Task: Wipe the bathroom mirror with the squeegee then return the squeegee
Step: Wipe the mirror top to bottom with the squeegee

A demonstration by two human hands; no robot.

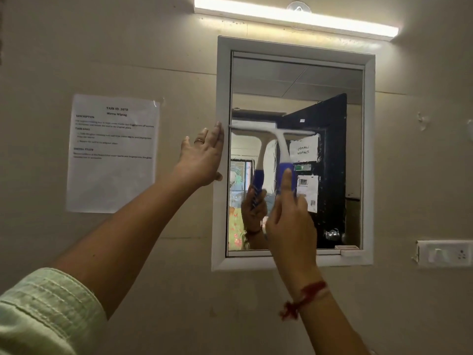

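Note:
The mirror (pixel 294 80) hangs on the wall in a white frame (pixel 221 85). A squeegee (pixel 280 139) with a white head and a blue handle lies against the glass, its blade level about halfway up on the left side. My right hand (pixel 290 224) grips the blue handle from below, index finger stretched up along it. My left hand (pixel 203 157) rests flat on the left edge of the frame, fingers apart, holding nothing. Water drops show on the glass to the right of the blade.
A printed task sheet (pixel 112 152) is taped to the wall left of the mirror. A tube light (pixel 294 17) glows above it. A switch plate (pixel 445 253) sits at the lower right. A small white block (pixel 349 251) lies on the frame's bottom ledge.

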